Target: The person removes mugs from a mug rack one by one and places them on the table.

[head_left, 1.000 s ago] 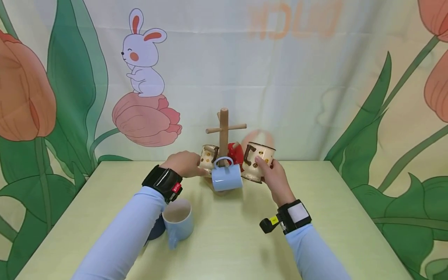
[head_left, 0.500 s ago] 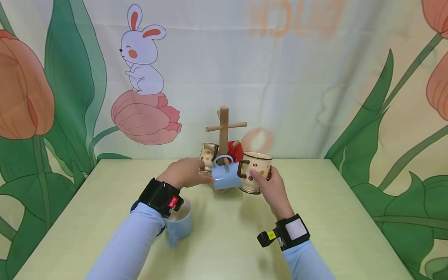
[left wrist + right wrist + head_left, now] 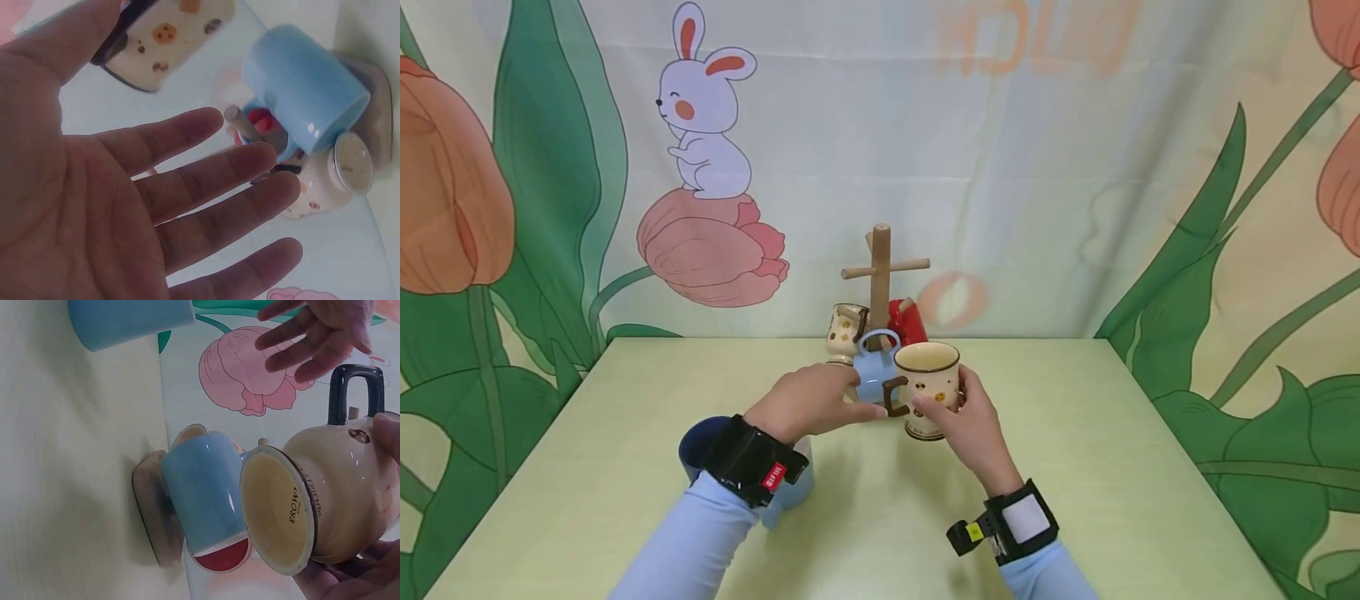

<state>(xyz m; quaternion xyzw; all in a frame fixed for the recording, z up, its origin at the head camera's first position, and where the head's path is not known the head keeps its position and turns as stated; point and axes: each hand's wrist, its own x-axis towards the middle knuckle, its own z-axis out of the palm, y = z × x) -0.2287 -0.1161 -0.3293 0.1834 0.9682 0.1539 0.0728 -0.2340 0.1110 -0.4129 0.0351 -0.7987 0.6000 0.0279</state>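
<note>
Mugs were found in three places, all reckoned from the wooden mug tree (image 3: 880, 275) at the far middle of the pale green table (image 3: 1075, 467). Well to the near left of the tree, a dark blue cup (image 3: 698, 442) and a light blue ceramic mug (image 3: 792, 493) stood on the table, largely hidden under the left wrist. The left hand (image 3: 808, 400) was held empty just before the tree, its fingers straight and spread, and nothing was gripped by it; its fingertips lay close to the handle of the carried mug, though contact could not be made out.

On the tree's lower pegs three mugs were hung: a cream spotted mug (image 3: 845, 332) on the left, a light blue mug (image 3: 874, 377) at the front and a red mug (image 3: 908, 323) on the right, while the upper pegs were left bare. Just to the near right of the tree, a cream ceramic mug with brown dots and a dark brown handle (image 3: 927, 387) was clasped round its body by the right hand (image 3: 973, 425), off the pegs. By the look of things, the work was judged partly done, with that mug unsettled and two cups off the tree.

The clasped mug was kept nearly upright, its long axis vertical, its mouth turned up and its handle pointed left. Whether its base met the table could not be told.
</note>
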